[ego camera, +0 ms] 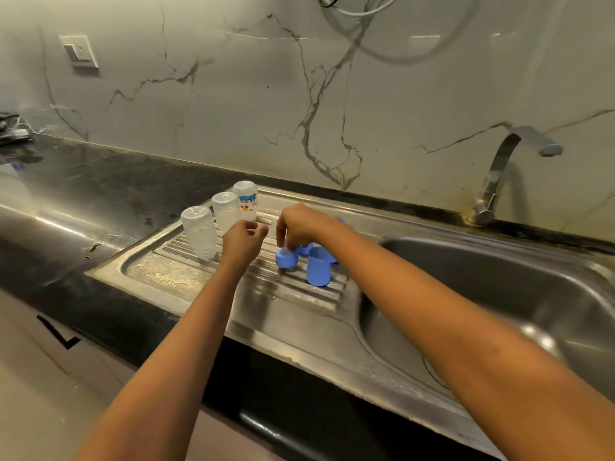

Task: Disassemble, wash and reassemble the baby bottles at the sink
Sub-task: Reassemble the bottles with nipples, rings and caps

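Home kitchen, steel sink (499, 294), faucet (499, 174), black counter (100, 194), marble backsplash (266, 94)

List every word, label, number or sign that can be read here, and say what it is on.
No text here is legible.
Printed label on the far bottle: blue band with red marks below, too blurred to read.
Middle bottle and near bottle: no print visible.
Blue cap and blue ring gripped by the right hand: no text visible.
Wall switch plate: no marking legible.

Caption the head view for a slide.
Right hand grips a blue ring at the drainboard, three clear bottles standing nearby.
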Available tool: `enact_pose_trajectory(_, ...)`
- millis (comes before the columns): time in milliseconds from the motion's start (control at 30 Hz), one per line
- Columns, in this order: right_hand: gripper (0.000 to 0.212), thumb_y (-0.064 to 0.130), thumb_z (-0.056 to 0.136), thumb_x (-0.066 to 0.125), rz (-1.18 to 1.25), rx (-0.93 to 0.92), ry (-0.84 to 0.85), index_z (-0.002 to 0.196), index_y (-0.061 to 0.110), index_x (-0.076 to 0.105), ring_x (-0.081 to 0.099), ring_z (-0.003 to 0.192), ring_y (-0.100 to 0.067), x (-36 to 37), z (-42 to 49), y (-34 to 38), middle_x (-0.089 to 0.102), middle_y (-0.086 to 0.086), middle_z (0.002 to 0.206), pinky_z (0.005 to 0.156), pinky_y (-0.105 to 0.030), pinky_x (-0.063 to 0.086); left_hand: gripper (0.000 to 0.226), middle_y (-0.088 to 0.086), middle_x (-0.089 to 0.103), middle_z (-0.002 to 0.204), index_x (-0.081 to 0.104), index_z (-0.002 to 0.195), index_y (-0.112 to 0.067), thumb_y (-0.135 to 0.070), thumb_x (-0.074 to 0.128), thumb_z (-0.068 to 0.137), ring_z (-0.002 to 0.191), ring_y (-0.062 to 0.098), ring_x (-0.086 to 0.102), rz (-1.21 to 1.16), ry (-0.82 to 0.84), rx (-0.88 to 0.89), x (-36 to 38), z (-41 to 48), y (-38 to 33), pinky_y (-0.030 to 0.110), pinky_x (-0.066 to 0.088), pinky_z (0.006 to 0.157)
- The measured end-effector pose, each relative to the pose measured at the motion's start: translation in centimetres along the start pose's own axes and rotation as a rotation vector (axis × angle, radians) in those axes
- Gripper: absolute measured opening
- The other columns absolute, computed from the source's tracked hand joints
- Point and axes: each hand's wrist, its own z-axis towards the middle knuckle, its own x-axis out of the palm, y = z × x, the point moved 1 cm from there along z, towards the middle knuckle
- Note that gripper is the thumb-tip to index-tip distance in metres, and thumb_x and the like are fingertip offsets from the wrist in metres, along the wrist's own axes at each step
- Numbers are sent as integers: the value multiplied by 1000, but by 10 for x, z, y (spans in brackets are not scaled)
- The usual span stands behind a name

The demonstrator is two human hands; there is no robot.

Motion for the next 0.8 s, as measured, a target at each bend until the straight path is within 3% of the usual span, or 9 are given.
enact_pose_trajectory(167,17,11,81,74,-18,2,57,96,18,70,66,87,-21,10,14,2,64,-5,101,78,-31,58,38,13,63,121,57,125,-6,-27,62,93,109,24,59,75,14,22,4,15,11,31,46,86)
enact_pose_trajectory(300,31,6,79,75,-14,5,138,108,15,69,67,93,-19,0,22,-7,68,-4,106,83,-32,58,45,14,60,126,53,130,-5,-24,65,91,114,27,58,126,36,16,12,23,15,35,47,92)
enact_pose_trajectory(500,47,3,75,77,-148,20,30,120,13,65,62,101,-23,-6,36,-34,61,-7,119,83,-30,54,58,15,56,132,50,134,-5,-27,72,85,121,27,54,192,64,40,23,33,12,34,45,96)
enact_pose_trajectory(667,60,8,74,80,-252,-10,118,129,16,58,59,105,-25,8,47,-42,59,-6,123,84,-32,51,59,16,60,127,53,132,-6,-31,74,83,113,28,59,255,59,73,32,43,11,34,48,90)
enact_pose_trajectory(800,54,8,75,79,-287,-22,104,125,13,60,60,101,-27,19,51,-41,59,-8,117,88,-38,54,40,13,67,112,60,123,-10,-27,69,88,99,25,64,313,25,82,37,43,9,36,52,85)
